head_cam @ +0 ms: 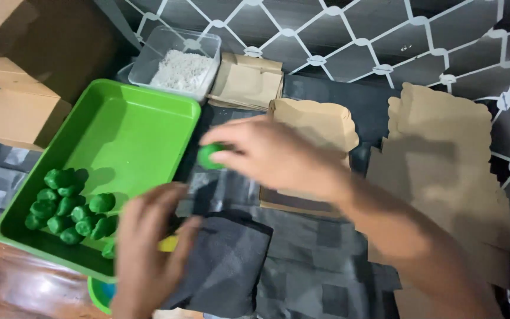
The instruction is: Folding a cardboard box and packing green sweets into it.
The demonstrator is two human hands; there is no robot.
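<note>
Your right hand (267,155) is reaching across to the left and pinching a small green piece (209,156) in its fingertips, so it's clamped on that. The piece is hovering just past the right rim of the green tray (131,130), over the dark cloth. Your left hand (146,248) is sitting low at the tray's near right corner with the fingers curled loosely. It's a bit blurry and I can't tell if it's actually gripping anything, though a bit of yellow (169,243) is peeking out right beside it. A pile of the same green pieces (69,207) is sitting in the tray's near left corner. Behind the tray there's a clear tub of white grains (181,70), and flat brown cardboard cutouts (444,165) are lying off to the right.
</note>
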